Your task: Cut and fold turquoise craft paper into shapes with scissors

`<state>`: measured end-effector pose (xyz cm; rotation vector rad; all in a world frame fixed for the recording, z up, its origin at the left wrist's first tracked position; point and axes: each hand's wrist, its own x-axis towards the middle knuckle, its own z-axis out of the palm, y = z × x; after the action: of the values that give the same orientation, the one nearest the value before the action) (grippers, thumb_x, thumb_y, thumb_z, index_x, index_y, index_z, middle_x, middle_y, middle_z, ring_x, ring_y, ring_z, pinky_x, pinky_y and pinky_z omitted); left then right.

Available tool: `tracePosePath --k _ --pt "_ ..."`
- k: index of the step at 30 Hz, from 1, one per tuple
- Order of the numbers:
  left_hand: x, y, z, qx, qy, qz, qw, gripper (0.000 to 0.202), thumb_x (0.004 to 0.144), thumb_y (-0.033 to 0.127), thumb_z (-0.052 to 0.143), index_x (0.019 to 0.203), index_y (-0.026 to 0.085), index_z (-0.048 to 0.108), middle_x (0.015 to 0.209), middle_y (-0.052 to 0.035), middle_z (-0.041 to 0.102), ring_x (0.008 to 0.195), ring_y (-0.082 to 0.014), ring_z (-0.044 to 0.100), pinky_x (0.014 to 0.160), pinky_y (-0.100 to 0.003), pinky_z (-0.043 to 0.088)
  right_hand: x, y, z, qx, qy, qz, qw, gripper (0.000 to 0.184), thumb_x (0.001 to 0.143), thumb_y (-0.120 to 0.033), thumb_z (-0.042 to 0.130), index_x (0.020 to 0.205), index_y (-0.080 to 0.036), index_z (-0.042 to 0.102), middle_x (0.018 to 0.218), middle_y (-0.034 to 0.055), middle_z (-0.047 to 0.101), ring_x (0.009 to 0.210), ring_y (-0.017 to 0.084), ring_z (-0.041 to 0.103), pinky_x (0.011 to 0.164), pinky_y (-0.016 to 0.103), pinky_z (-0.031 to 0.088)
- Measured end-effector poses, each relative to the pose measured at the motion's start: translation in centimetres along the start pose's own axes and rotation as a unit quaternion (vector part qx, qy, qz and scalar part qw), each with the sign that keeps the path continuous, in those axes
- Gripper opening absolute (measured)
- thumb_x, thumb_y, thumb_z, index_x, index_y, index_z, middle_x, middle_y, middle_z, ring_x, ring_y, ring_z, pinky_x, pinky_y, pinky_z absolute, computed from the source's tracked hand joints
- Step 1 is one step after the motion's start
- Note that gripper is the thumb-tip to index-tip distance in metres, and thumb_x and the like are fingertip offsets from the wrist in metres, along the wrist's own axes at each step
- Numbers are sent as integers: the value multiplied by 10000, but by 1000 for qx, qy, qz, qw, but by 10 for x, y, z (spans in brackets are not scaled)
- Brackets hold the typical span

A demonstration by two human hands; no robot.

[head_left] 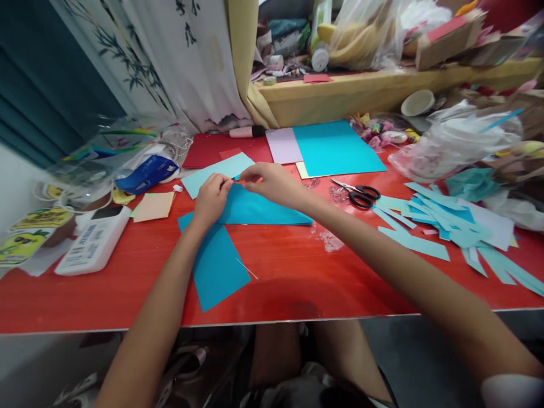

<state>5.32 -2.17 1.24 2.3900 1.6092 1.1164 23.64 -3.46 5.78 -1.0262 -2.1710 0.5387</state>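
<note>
A folded sheet of blue paper [259, 209] stands partly raised from the red table, its top corner between my two hands. My left hand [211, 198] is closed, thumb and fingers pinching the paper's left edge near the top. My right hand [270, 180] pinches the same corner from the right, fingers bent over it. Beneath and in front lies a flat blue paper piece [221, 266] with a thin white strip [246, 268] on it. Behind my hands rests a pale blue sheet [216, 171]. The fingertips hide the pinched corner.
Black-handled scissors [361, 194] lie right of my hands, near a heap of cut paper strips [450, 221]. A bright blue sheet [335, 150] and a lilac sheet [284, 146] lie behind. A white bottle [96, 241] and sticky notes [153, 205] are at left. The table's front edge [272, 322] faces me.
</note>
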Motion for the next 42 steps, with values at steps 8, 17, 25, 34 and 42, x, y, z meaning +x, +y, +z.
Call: tracePosePath --k 8,17,25,34,42 --pt "-1 -7 0 -9 -5 5 1000 127 838 211 429 858 201 554 894 -44 574 880 -185 528 772 -302 400 33 24 37 -31 -13 28 999 206 803 -149 508 927 -115 670 927 64 681 866 157 599 744 240 428" --pt "-1 -4 2 -16 9 4 1000 123 841 221 438 845 190 558 869 -39 576 841 -168 530 759 -285 401 36 31 42 -14 -6 35 999 185 799 -158 492 834 -113 668 826 48 672 765 136 574 658 220 383" --pt "0 -1 0 -53 26 -24 998 114 839 261 463 768 198 526 785 -17 557 757 -150 514 678 -266 386 36 16 36 -35 0 57 998 210 756 -176 476 789 -130 679 824 58 671 771 158 565 633 243 359" --pt "-2 1 6 -50 0 -26 998 113 827 249 467 743 189 512 776 -15 555 777 -158 516 700 -276 380 28 22 31 20 -32 122 992 199 712 -276 515 599 -131 589 591 11 543 597 112 466 506 241 288" --pt "-3 -1 9 -22 -15 -33 999 118 828 242 446 735 197 503 809 -22 569 810 -168 521 728 -291 389 5 44 23 54 -53 151 986 181 723 -256 498 577 -159 545 561 -9 463 533 97 391 479 247 270"
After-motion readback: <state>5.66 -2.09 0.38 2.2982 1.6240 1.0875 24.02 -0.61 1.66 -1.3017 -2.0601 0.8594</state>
